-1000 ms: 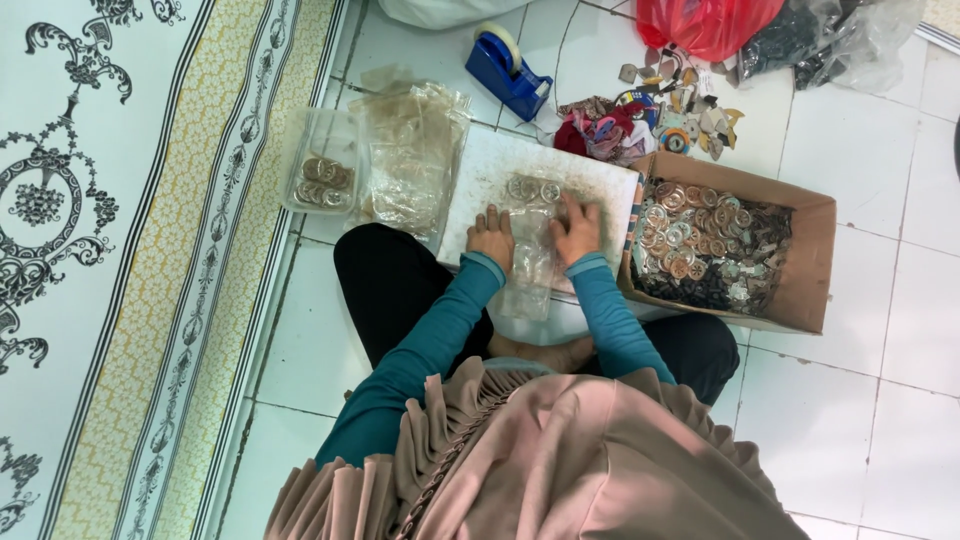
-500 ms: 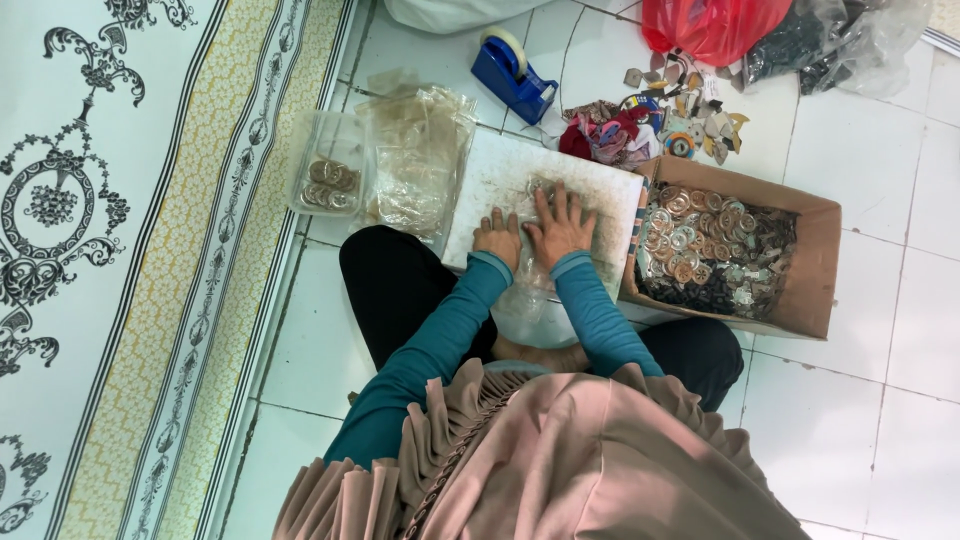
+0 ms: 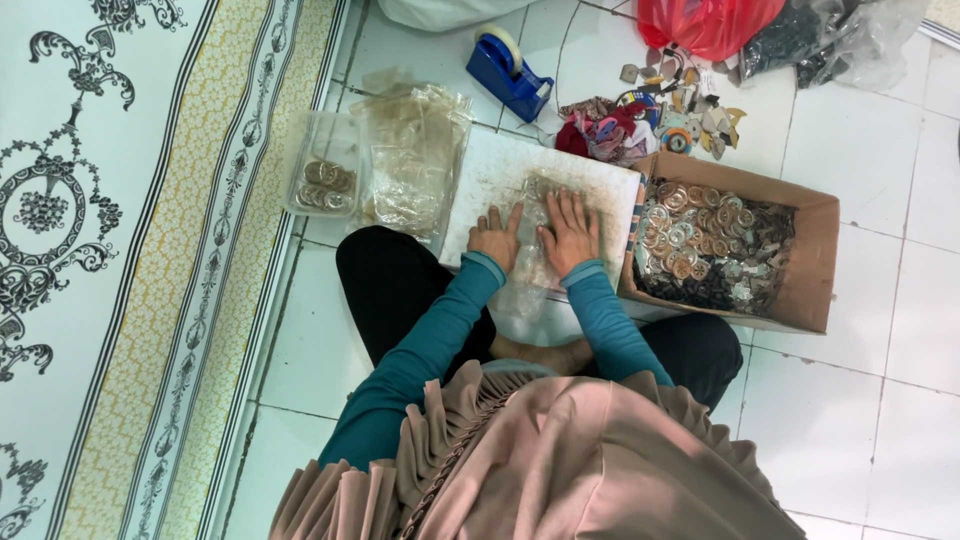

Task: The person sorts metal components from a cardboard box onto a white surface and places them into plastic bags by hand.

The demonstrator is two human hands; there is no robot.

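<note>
1. Carpet (image 3: pixel 130 250), white with black scrollwork and a yellow flowered border, covers the left side of the view beside the pale floor tiles (image 3: pixel 860 160).
2. The seated person wears a dusty-pink pleated garment (image 3: pixel 540 450) and teal sleeves (image 3: pixel 440 330), with dark trousers over crossed legs.
3. A brown cardboard box (image 3: pixel 815 260) sits just to the right of the hands, filled with small round, shiny pieces (image 3: pixel 700 245).
4. A white board (image 3: pixel 490 175) lies on the floor in front of the person's knees.
5. A clear plastic bag (image 3: pixel 535 270) lies flat along the board and runs toward the person's lap; small round pieces show through its far end.
6. A heap of crumpled clear plastic bags (image 3: pixel 410 160) lies just left of the board.
7. A red plastic bag (image 3: pixel 705 22) rests at the top edge.
8. A clear tray (image 3: pixel 322 180) left of the heap holds a few round pieces.
9. Mixed coloured scraps (image 3: pixel 610 132) lie beyond the board.
10. A blue tape dispenser (image 3: pixel 508 72) stands farther off.
11. The right hand (image 3: pixel 570 232) is flat, fingers spread, pressing down on the bag.
12. The left hand (image 3: pixel 496 238) lies open, palm down at the bag's left edge, gripping nothing.
</note>
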